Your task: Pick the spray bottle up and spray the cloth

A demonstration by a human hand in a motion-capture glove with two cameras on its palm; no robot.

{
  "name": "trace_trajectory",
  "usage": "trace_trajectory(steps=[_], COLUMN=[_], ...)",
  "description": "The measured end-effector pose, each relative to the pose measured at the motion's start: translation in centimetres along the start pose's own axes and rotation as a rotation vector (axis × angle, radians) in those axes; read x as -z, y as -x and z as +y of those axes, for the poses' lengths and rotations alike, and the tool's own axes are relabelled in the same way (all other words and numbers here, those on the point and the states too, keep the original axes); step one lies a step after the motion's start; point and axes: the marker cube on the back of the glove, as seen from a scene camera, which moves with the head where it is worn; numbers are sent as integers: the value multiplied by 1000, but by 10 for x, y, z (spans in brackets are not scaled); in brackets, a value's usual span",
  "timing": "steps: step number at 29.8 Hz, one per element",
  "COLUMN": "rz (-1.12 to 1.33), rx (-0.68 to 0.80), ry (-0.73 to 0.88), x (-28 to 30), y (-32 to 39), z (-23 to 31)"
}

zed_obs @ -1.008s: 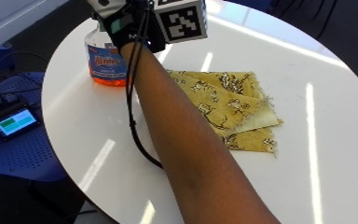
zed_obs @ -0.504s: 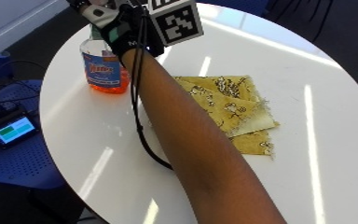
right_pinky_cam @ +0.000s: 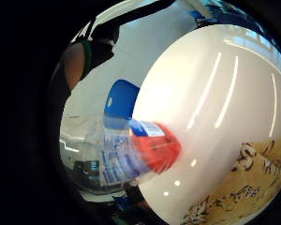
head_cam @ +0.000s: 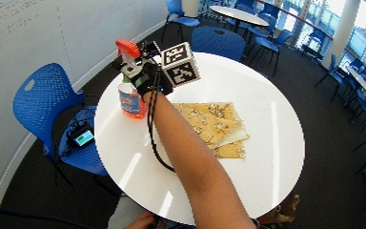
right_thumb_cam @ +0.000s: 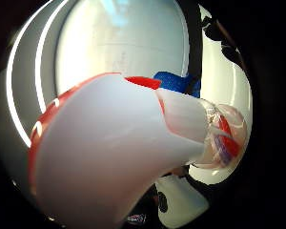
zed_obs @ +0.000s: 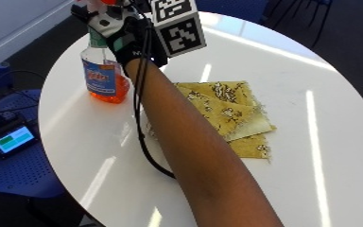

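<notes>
The black-gloved right hand [zed_obs: 130, 40] is wrapped round the neck of the clear plastic spray bottle with orange liquid and a red-and-white trigger head [zed_obs: 103, 75], at the far edge of the round, glossy white worktop [zed_obs: 332, 123]. Whether the bottle's base is off the surface is unclear. The folded yellow patterned cloth with frayed edges [zed_obs: 232, 116] lies flat near it, so aiming and spraying remain to be done.

Round white table [zed_obs: 332, 156] under folded yellow cloth [zed_obs: 232, 113]
</notes>
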Motion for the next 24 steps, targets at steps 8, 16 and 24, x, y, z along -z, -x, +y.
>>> trace_trajectory(steps=[8,16,24], rz=[-19,1,71], rx=[15,74,158], ry=[-4,-33,88], x=[3,28,21], y=[-2,6,19], z=[9,30,76])
